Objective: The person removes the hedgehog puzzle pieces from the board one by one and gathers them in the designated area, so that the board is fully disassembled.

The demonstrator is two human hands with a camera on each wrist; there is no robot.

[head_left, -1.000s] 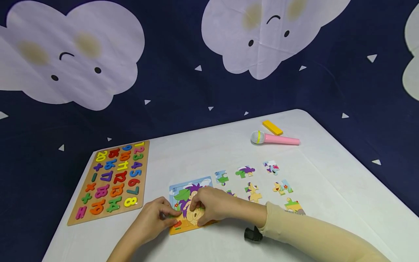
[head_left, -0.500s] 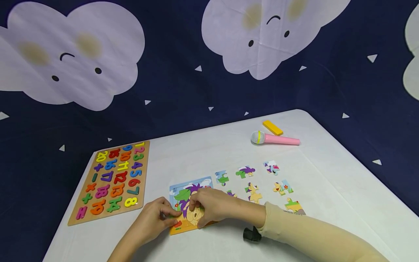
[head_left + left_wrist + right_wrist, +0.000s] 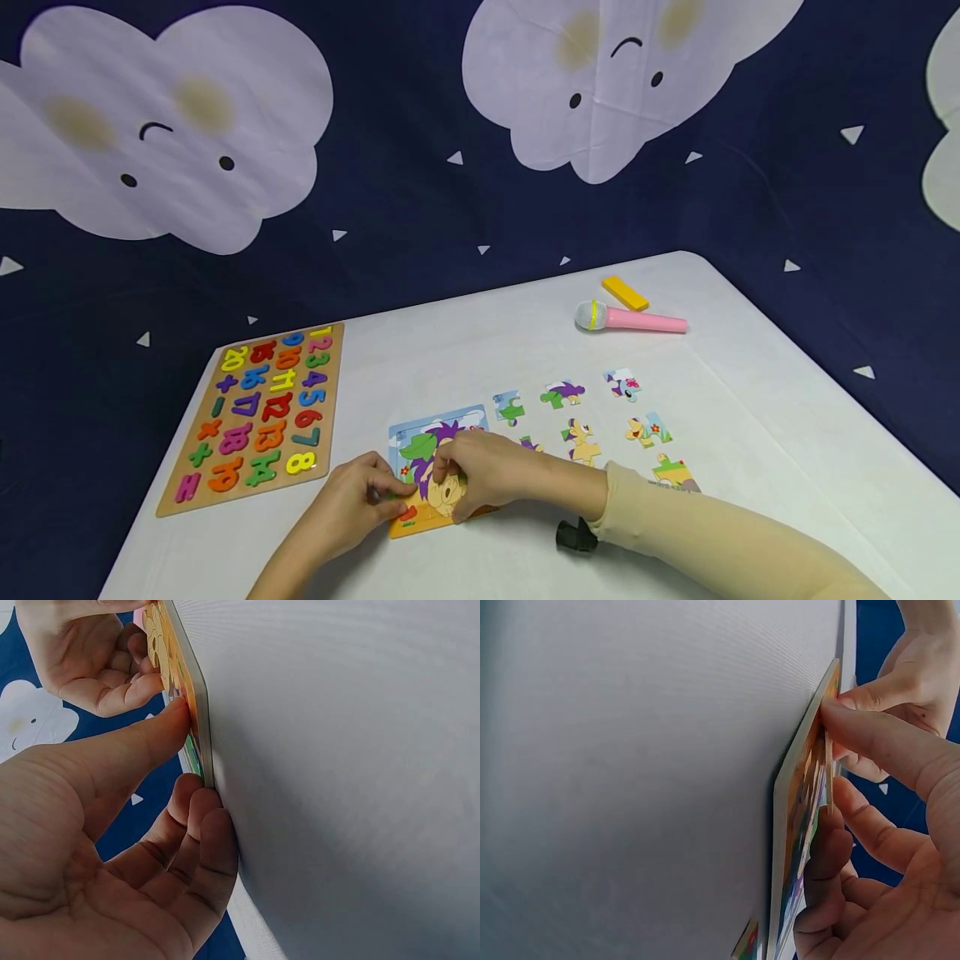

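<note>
In the head view a small picture puzzle board (image 3: 420, 527) lies on the white table, showing a purple-haired cartoon hedgehog with a green leaf. My left hand (image 3: 354, 502) holds the board's near left corner, thumb (image 3: 154, 736) on its printed face and fingertips at its edge. Over the board's middle, my right hand (image 3: 483, 471) pinches a tan puzzle piece (image 3: 447, 497) between thumb and fingers. The right wrist view shows that piece (image 3: 829, 769) edge-on, close over the board (image 3: 780, 825). The right hand covers the board's right part.
Several loose puzzle pieces (image 3: 583, 442) lie in rows right of the board, some partly behind the right forearm. A wooden number board (image 3: 172, 500) stands left. A pink toy microphone (image 3: 645, 321) and yellow block (image 3: 625, 293) lie at the back. A small black object (image 3: 576, 537) sits by the right wrist.
</note>
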